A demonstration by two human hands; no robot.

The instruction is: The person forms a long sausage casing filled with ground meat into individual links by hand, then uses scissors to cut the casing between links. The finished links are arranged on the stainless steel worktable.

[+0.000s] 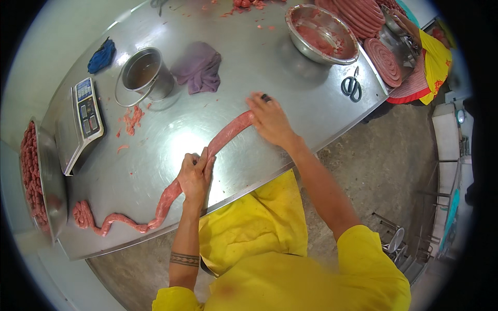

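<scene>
A long raw sausage (228, 135) stretches across the metal table. Its thinner, looser stretch (119, 220) winds to the left and ends in a small coil near the table's front left. My left hand (195, 179) is closed round the sausage at its middle. At the sausage's upper right end is my right hand (271, 122), with its fingers curled over that end. What the right fingertips do is partly hidden under the hand.
Behind stand a scale (85, 119), a metal bucket (142, 75), a purple cloth (199, 67) and a blue cloth (102, 56). Black scissors (351, 87), a steel bowl (332, 56) and coiled sausages (383, 61) lie right, near another person's yellow sleeve (436, 62). A basin (52, 181) of minced meat stands left.
</scene>
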